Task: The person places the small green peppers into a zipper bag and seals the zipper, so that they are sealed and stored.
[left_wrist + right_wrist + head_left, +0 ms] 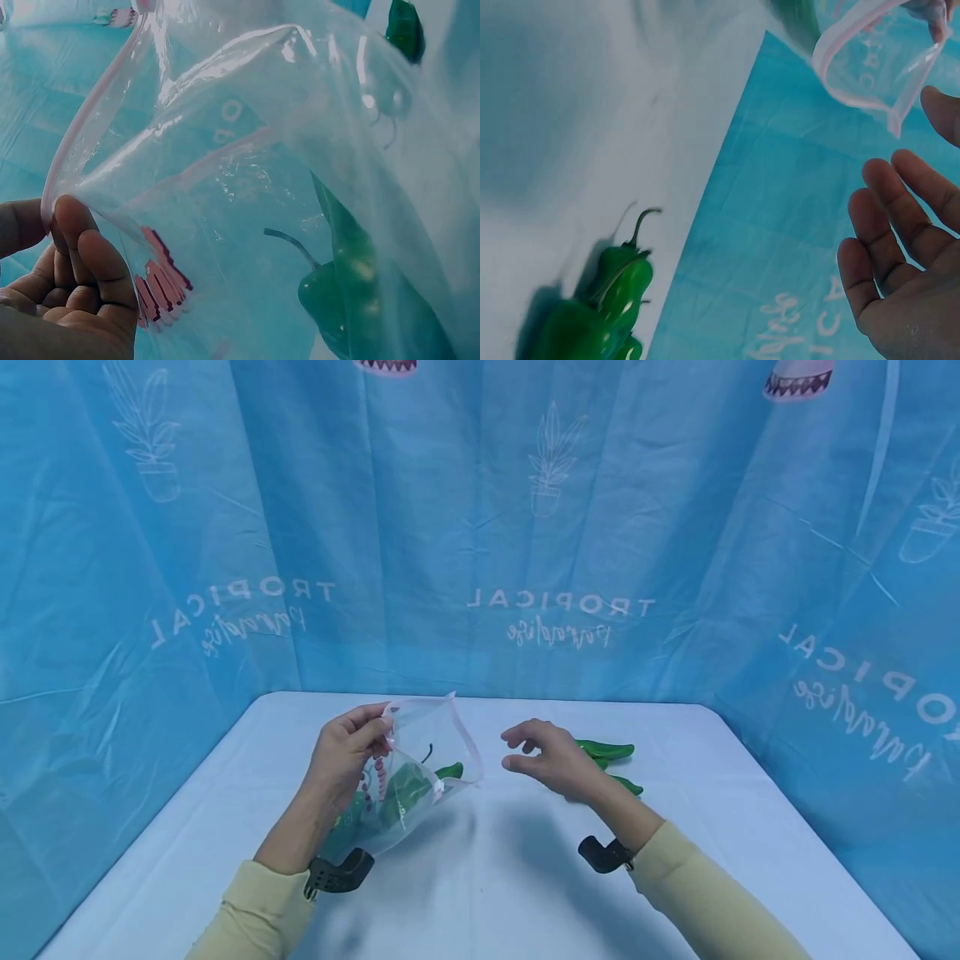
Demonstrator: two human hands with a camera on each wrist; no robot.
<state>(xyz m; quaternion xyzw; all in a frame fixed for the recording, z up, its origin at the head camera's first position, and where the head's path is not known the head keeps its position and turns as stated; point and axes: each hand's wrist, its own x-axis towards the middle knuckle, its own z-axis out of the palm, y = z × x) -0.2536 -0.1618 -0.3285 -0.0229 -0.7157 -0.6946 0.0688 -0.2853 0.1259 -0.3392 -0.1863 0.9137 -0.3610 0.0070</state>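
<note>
My left hand [347, 752] pinches the rim of a clear zip bag [438, 727] with a pink seal and red print, holding it up over the table with its mouth spread. Green peppers [352, 285] with a dark curved stem lie inside the bag. To the right of the bag's mouth, my right hand [551, 760] hangs in the air with fingers loosely bent and nothing in them. Several more green peppers [619, 292] lie on the table beyond the right forearm, partly hidden by it in the head view.
A white-covered table [480, 902] spans the work area. Blue curtains [450, 527] with white lettering and plant drawings surround its back and sides. Each wrist carries a black camera mount, the left one [341, 871] near the bag's bottom.
</note>
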